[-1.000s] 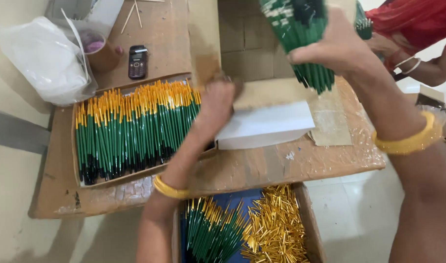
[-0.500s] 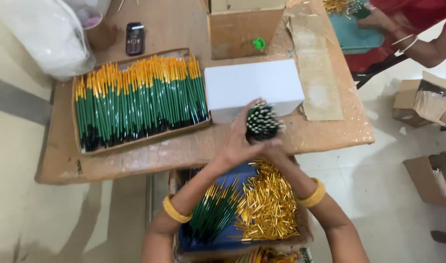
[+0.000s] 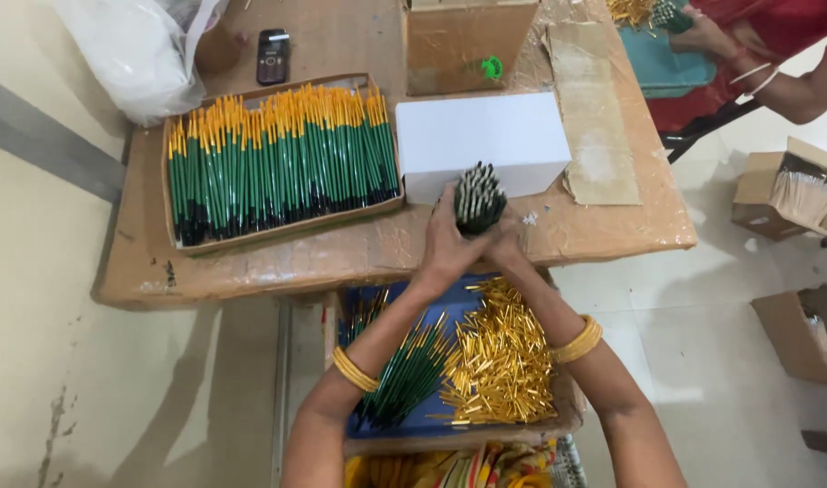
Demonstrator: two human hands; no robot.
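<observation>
Light: bright, even, diffuse; source not seen | Shadows: soft, cast under the table [image 3: 603, 237] onto the floor [image 3: 729, 361] | Glare: dull sheen seen on the taped tabletop | Focus: sharp at centre, hands slightly smeared | Distortion: wide-angle bending noted at the edges

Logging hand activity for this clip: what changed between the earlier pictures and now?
A second ago the right hand held the bundle of green sticks high over the table while the left hand rested by the white box. Since then the bundle came down in front of the box, and both hands now grip it upright. The tray of green and yellow sticks, the phone and the box kept their places.
</observation>
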